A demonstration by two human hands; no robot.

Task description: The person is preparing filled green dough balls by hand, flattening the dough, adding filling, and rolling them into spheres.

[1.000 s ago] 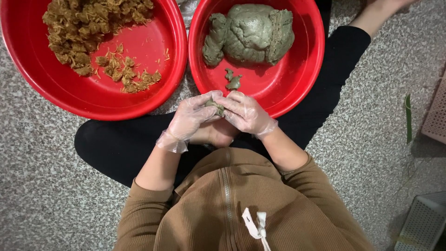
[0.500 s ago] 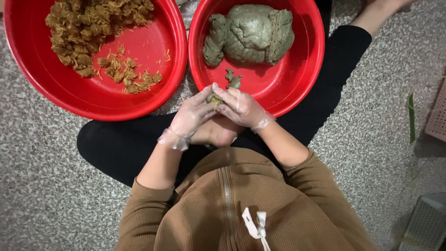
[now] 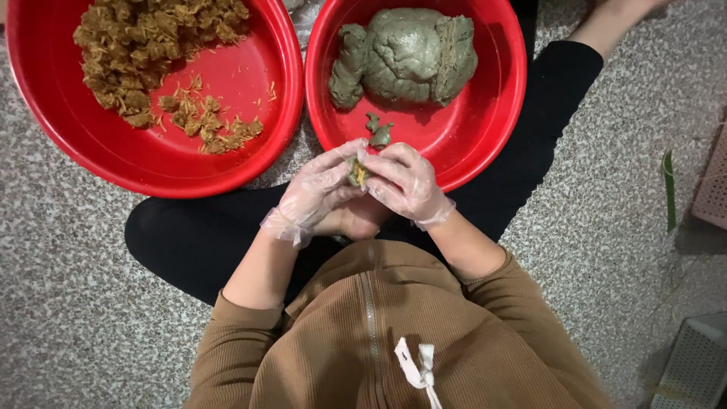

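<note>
My left hand (image 3: 314,191) and my right hand (image 3: 403,182), both in thin clear gloves, meet over my lap and pinch a small green dough piece (image 3: 356,171) with brown filling showing at its middle. Just beyond them stands a red basin (image 3: 500,113) holding a big lump of grey-green dough (image 3: 409,54) and two small dough scraps (image 3: 379,131). To its left a second red basin (image 3: 113,159) holds shredded brown filling (image 3: 144,45), piled at the far side with loose bits nearer me.
I sit cross-legged in black trousers (image 3: 197,235) and a brown zip top on a speckled stone floor (image 3: 68,303). A green leaf strip (image 3: 669,189) lies at the right, by a pink crate edge (image 3: 712,189). A white basket (image 3: 697,363) sits at the lower right.
My hands have lifted slightly toward the dough basin's rim and keep working the small piece; the filling now shows between my fingertips. The basins have not moved.
</note>
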